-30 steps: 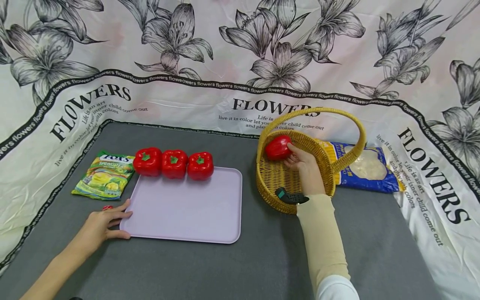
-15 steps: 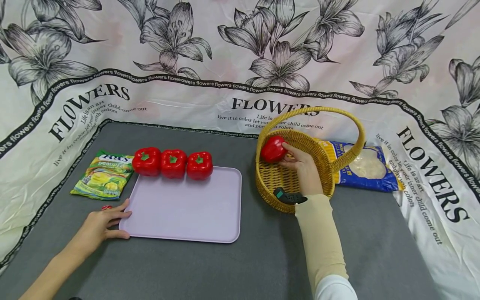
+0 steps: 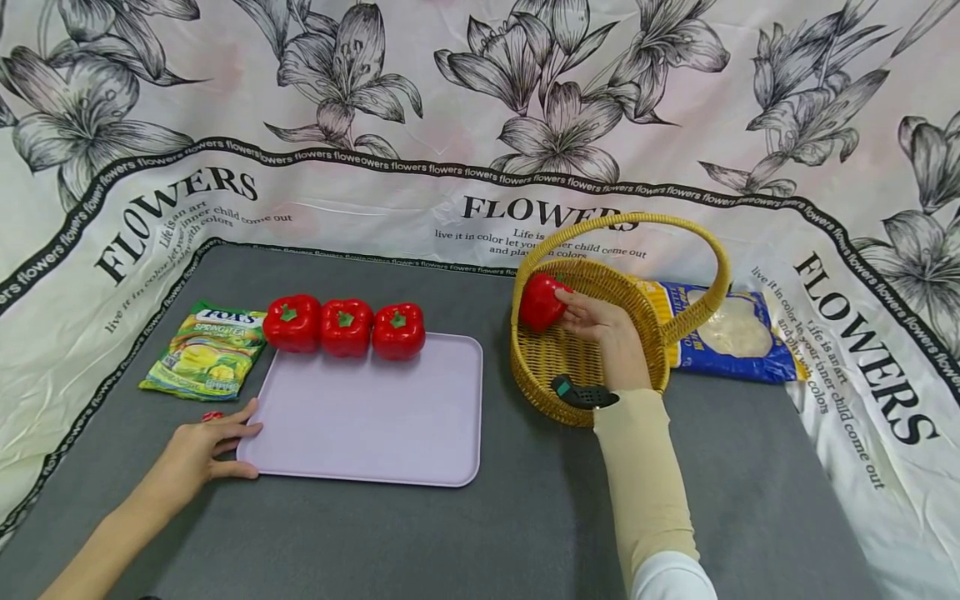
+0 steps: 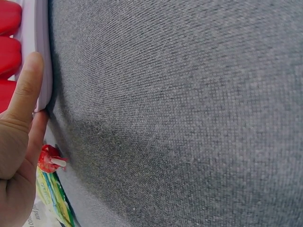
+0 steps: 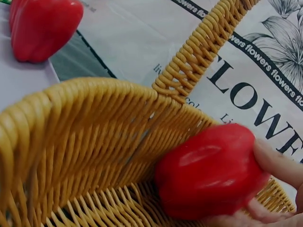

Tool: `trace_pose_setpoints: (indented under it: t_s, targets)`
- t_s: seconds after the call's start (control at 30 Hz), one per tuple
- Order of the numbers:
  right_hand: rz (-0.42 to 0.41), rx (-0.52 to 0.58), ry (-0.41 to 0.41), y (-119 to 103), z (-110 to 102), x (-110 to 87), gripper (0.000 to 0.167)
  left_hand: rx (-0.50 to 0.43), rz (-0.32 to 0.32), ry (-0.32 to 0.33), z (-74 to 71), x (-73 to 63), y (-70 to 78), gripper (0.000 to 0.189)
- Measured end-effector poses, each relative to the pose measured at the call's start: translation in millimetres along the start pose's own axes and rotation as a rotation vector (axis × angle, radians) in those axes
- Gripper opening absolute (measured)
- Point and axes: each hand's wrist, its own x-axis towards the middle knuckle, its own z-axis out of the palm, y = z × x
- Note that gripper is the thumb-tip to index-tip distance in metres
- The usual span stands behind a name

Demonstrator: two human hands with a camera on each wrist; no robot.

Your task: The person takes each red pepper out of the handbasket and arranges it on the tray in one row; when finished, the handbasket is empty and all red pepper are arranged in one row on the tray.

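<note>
In the head view my right hand [image 3: 600, 321] reaches into the yellow wicker basket [image 3: 528, 387] and holds a red bell pepper [image 3: 540, 302] by its side. The right wrist view has this pepper [image 5: 208, 170] low against the basket's inner wall, thumb and fingers around one end. My left hand [image 3: 198, 450] touches the left edge of the lilac tray [image 3: 367, 425] with spread, fairly straight fingers. In the left wrist view its thumb [image 4: 27, 90] lies along the tray rim [image 4: 42, 61]. Three red bell peppers [image 3: 345, 327] stand in a row along the tray's far edge.
A green and yellow FOX'S candy bag [image 3: 210, 350] lies left of the tray. Near my left hand is a small red wrapped thing [image 4: 49, 159] with a white stub. A blue and yellow packet [image 3: 731, 337] lies behind the basket's right side. The basket handle [image 3: 637, 221] arches overhead.
My right hand has moved the pepper slightly left and down inside the basket, and the pepper has turned so its green stem shows. My left hand stays at the tray edge.
</note>
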Motion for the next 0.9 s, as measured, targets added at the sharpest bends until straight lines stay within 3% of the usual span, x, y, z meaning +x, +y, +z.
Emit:
trace_pose_setpoints:
  t_s: [0.13,0.27,0.57,0.9]
  targets:
    - [-0.104,-0.115,-0.066,1,-2,-0.5,0.050,-0.007,-0.003,0.008,-0.2,0.2,0.9,0.060]
    - [-0.197,-0.243,-0.078,2,-6,1.2,0.064,0.012,-0.025,-0.003,-0.4,0.3,1.8,0.061]
    - [-0.299,-0.574,-0.187,5,-11,5.3,0.072,0.005,-0.028,-0.008,-0.2,0.8,2.2,0.061]
    - [-0.365,-0.633,-0.225,8,-12,8.9,0.070,-0.009,-0.027,-0.018,-0.8,1.0,0.7,0.061]
